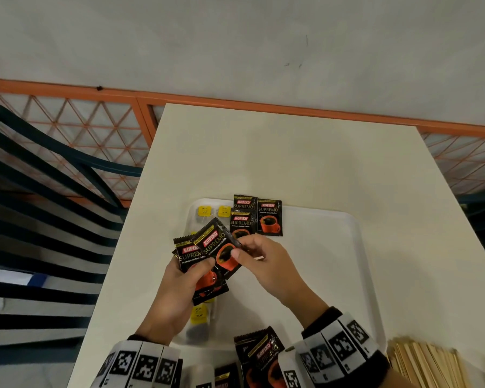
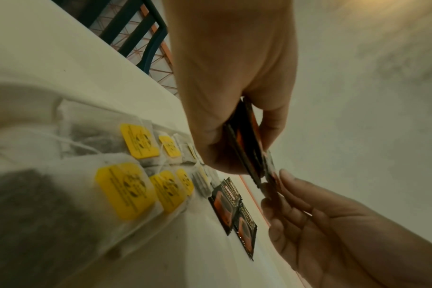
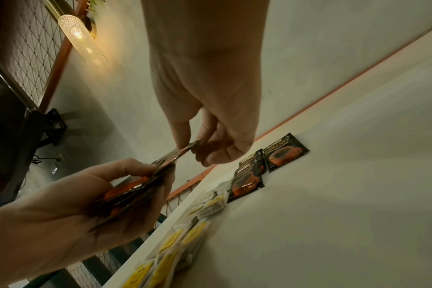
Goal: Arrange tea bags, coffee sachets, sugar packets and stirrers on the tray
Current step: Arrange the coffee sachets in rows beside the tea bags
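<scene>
My left hand (image 1: 185,278) grips a fanned stack of black-and-orange coffee sachets (image 1: 192,254) above the white tray (image 1: 333,247). My right hand (image 1: 252,254) pinches the top sachet (image 1: 221,247) of that stack between thumb and fingers. Three coffee sachets (image 1: 256,215) lie at the tray's far edge, seen too in the right wrist view as sachets (image 3: 266,165). Tea bags with yellow tags (image 2: 138,140) lie in rows along the tray's left side, partly hidden under my left hand in the head view.
More coffee sachets (image 1: 259,357) lie on the white table (image 1: 291,152) at the near edge. A pile of wooden stirrers (image 1: 429,362) sits at the lower right. A dark slatted chair (image 1: 39,219) stands left of the table, an orange mesh rail (image 1: 67,121) behind.
</scene>
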The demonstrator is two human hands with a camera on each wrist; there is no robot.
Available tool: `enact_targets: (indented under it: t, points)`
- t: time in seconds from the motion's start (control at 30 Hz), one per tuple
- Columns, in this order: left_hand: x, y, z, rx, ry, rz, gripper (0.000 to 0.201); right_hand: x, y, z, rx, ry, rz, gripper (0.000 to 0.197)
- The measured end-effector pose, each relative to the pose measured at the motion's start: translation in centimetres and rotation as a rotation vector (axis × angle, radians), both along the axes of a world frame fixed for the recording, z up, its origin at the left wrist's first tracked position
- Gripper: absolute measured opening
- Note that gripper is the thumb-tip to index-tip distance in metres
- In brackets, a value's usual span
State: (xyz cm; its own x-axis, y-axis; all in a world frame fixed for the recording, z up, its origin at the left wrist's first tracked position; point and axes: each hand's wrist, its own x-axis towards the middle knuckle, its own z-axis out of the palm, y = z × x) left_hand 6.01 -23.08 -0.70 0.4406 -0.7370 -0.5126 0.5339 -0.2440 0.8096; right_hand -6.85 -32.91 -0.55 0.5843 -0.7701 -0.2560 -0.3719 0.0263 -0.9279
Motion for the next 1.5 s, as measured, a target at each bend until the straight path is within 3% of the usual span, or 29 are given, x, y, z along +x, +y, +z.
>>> enact_targets:
  t: [0.2, 0.37, 0.57, 1.23, 1.5]
  points:
    - [-0.3, -0.1, -0.3, 0.033, 0.004, -0.009, 0.029, -1.0, -1.2, 0.0, 0.078, 0.042, -0.076, 0.008]
    - [0.0, 0.2, -0.9, 0.067, 0.040, 0.064, 0.030, -2.0, -3.5, -0.5, 0.204, -0.041, -0.393, 0.008]
    - [0.2, 0.2, -1.1, 0.064, 0.072, 0.102, 0.022, -2.6, -5.9, -3.4, 0.156, 0.106, -0.573, 0.014]
    - [-0.2, 0.2, -0.8, 0.034, 0.068, 0.074, 0.022, -1.7, -5.0, -4.9, -0.288, 0.436, -0.353, 0.008]
    - [-0.4, -0.2, -0.7, 0.032, 0.085, 0.052, 0.024, -1.6, -4.1, -3.6, -0.359, 0.383, -0.303, 0.010]
